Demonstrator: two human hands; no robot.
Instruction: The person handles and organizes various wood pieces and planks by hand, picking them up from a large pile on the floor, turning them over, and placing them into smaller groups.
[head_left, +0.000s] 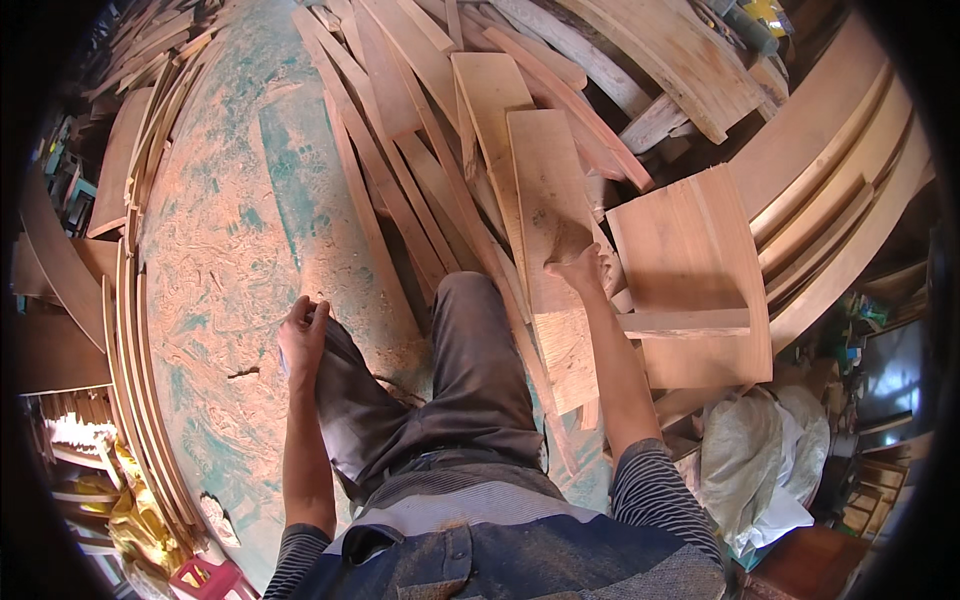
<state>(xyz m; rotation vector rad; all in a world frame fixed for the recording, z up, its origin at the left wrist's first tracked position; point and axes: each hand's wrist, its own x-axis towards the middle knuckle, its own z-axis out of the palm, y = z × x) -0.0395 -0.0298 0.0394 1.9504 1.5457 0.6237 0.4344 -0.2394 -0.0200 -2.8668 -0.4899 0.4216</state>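
Observation:
My left hand (303, 334) hangs beside my left thigh over the sawdust-covered green floor, its fingers curled; whether it holds something small cannot be told. My right hand (579, 266) is over a short wide wooden board (551, 180) on the pile, fingers bent and thumb pointing left; no object shows in it, and whether it touches the board is unclear. To its right lies a broad wooden panel (682, 240) with a narrow strip of wood (686, 322) across it. Long boards (390, 172) fan out ahead of my knees.
Curved wide planks (832, 150) are stacked at the right. Thin long strips (139, 360) stand along the left edge, near a pink plastic stool (210, 579). Shavings and sawdust cover the floor (225, 262). A whitish woven sack (750, 450) sits at the lower right.

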